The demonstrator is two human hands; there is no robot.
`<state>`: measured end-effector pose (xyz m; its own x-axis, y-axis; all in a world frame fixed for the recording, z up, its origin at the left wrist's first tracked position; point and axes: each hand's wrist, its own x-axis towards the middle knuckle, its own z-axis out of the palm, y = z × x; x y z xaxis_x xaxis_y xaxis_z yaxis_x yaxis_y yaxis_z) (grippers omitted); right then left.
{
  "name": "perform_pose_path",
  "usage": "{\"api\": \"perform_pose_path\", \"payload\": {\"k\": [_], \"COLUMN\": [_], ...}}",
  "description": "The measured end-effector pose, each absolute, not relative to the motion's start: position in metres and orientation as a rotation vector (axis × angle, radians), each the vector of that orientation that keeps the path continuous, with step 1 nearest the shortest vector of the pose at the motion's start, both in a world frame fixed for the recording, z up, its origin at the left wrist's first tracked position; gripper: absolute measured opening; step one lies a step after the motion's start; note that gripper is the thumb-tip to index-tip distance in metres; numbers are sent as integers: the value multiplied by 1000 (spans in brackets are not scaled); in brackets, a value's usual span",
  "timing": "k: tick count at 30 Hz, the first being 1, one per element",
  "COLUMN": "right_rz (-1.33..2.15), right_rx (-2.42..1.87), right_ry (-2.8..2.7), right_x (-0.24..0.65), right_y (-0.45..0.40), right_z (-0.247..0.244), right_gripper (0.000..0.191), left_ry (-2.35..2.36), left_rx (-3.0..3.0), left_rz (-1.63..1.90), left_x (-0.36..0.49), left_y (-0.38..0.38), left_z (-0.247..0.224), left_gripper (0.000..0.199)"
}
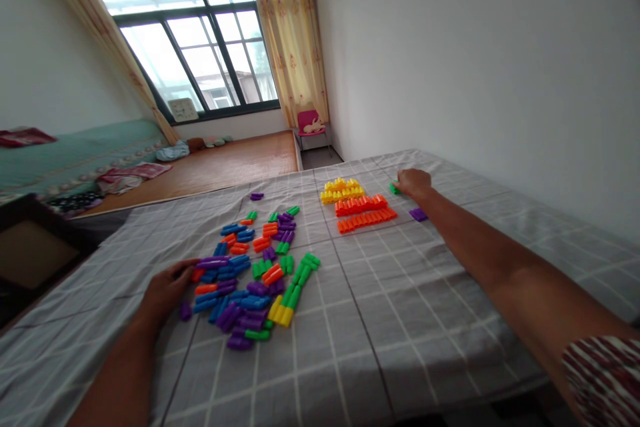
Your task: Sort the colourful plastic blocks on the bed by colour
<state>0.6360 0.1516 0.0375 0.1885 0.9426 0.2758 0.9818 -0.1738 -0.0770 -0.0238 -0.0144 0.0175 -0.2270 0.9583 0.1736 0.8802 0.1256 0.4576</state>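
My left hand [170,288] is at the left edge of a loose pile of plastic building blocks. Its finger and thumb close on the end of a purple block [213,261], and an orange block [197,274] sits right under the fingertips. Blue blocks [254,302] and other purple, green and orange ones lie jumbled around. Far across on the right, my right hand [414,183] pinches a green block [395,187] at the cloth; the fingers partly cover it. Close to that wrist lies a separate purple block [419,214].
Yellow blocks [343,192] and orange blocks [367,219] stand in rows at mid-table. A green-and-yellow joined strip [295,293] lies beside the pile. All rest on a grey checked cloth [345,347], with a white wall [475,67] along the right.
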Motion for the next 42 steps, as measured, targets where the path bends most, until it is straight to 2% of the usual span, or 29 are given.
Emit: {"api": "perform_pose_path", "payload": {"k": [4,6,8,12,15,23,28,31,37,42], "right_rz": [-217,-97,162,758,918,949,988,854,219,376], "right_rx": [-2179,-2154,-2118,-2017,-1949,-1789,-1711,-1761,-1663,-1284], "right_ry": [-1670,-1644,-1677,-1618,-1610,-1646,-1696,-1627,-1624,-2064], "right_x": [660,677,693,710,716,730,729,729,674,547], "right_y": [160,167,172,175,172,170,166,161,150,108], "right_z": [53,58,58,43,33,25,16,24,61,78], "right_gripper": [36,31,29,39,41,48,62,68,47,29], "left_ry": [2230,2229,2224,2227,2239,2252,2264,2258,2206,2159], "left_rx": [1820,1812,1808,1799,1807,1781,1778,1776,1746,1688], "left_rz": [723,736,740,731,735,769,791,793,875,994], "left_x": [-26,-29,-32,-35,-35,-26,-18,-14,-8,-6], "left_y": [-13,-12,-11,-12,-12,-13,-17,-18,-19,-22], "left_z": [15,13,11,9,9,15,22,24,22,18], "left_gripper": [51,50,49,50,49,47,47,49,46,49]}}
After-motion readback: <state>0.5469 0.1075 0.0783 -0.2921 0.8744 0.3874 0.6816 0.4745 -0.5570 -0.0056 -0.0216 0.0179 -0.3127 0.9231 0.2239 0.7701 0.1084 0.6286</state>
